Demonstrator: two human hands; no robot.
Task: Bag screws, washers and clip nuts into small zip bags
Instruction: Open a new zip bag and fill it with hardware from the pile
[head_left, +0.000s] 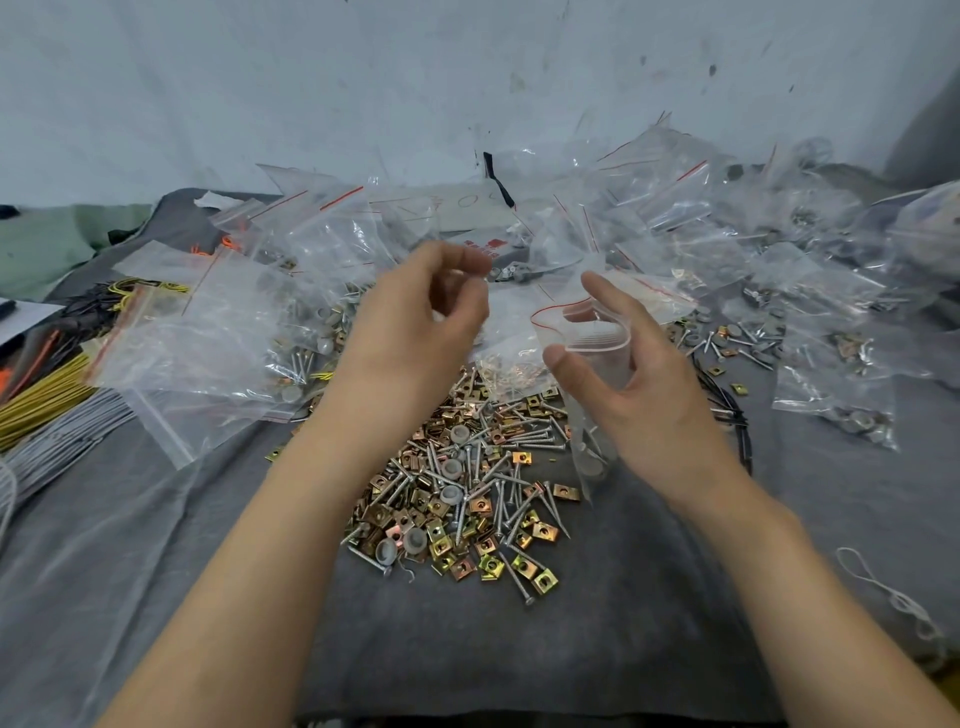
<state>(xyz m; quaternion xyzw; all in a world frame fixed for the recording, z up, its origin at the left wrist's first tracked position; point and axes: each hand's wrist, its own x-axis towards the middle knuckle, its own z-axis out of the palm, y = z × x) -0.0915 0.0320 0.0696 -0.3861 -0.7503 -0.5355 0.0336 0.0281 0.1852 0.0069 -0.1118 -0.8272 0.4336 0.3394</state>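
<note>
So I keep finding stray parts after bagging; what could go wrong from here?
1. The zip bag is held open in the right hand above the loose pile; parts missing its narrow mouth could drop back unnoticed.
2. The left hand is blurred; what it holds is unclear, so a miscount is possible.

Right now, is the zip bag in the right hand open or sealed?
Open: the mouth of the zip bag gapes in a rounded loop, held by the right hand.

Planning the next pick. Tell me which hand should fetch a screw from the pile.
The left hand, likely: it holds no bag and hangs by the pile, while the right hand grips the open zip bag.
</note>
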